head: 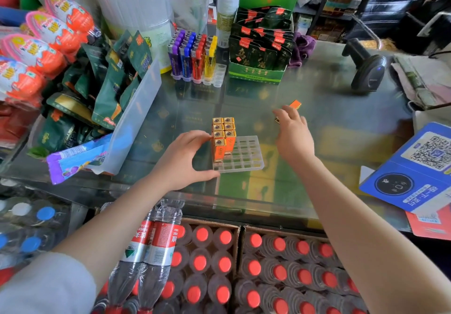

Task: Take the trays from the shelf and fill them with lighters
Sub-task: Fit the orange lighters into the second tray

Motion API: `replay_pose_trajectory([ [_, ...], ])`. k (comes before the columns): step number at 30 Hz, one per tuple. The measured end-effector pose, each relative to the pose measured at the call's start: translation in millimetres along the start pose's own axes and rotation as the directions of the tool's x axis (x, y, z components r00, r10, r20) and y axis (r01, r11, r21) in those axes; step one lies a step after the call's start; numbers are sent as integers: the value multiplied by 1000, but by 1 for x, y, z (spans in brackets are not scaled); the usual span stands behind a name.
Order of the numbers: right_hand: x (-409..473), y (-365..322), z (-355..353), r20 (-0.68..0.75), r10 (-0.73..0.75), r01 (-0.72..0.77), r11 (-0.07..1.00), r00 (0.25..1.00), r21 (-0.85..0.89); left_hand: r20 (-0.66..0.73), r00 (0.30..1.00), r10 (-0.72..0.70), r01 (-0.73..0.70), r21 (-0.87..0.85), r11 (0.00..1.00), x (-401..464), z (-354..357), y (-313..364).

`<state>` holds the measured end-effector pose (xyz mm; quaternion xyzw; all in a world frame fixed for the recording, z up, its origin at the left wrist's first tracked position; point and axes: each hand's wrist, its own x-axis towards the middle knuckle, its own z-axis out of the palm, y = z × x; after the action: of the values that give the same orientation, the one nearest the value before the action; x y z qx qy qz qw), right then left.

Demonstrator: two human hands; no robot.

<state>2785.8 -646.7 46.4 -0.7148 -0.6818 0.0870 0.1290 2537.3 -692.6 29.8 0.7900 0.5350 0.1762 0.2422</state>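
Clear plastic grid tray (246, 153) sits mid glass bench (341, 108), its left columns holding upright orange-and-gold rectangular lighters (223, 138); tray looks light, stiff, likely to slide, so best braced at its corner. Left hand (188, 159) curls round the tray's near-left corner, fingertips touching the lighters. Right hand (292, 130), right of the tray, reaches with fingers closing on a loose orange lighter (294, 105), grip hidden.

a qr code on the blue payment placard (415, 167); bottle labels (166, 238) read "nongfu".
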Motion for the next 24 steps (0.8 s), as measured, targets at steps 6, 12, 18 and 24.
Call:
replay_pose_trajectory([
  [6, 29, 12, 0, 58, -80, 91, 974, 995, -210, -6, 1000, 7, -7, 5, 1000, 2, -1, -2],
  [12, 25, 0, -11, 23, -254, 254, 967, 967, 29, -20, 1000, 25, -24, 21, 999, 2, 1, -2],
  [18, -26, -27, -28, -96, -267, 281, 849, 959, 447, -35, 998, 45, -44, 13, 999, 1, 0, -1],
  [24, -66, -43, -30, -84, -115, 139, 638, 990, 757, -25, 998, 51, -50, 29, 998, 1, 0, 1],
])
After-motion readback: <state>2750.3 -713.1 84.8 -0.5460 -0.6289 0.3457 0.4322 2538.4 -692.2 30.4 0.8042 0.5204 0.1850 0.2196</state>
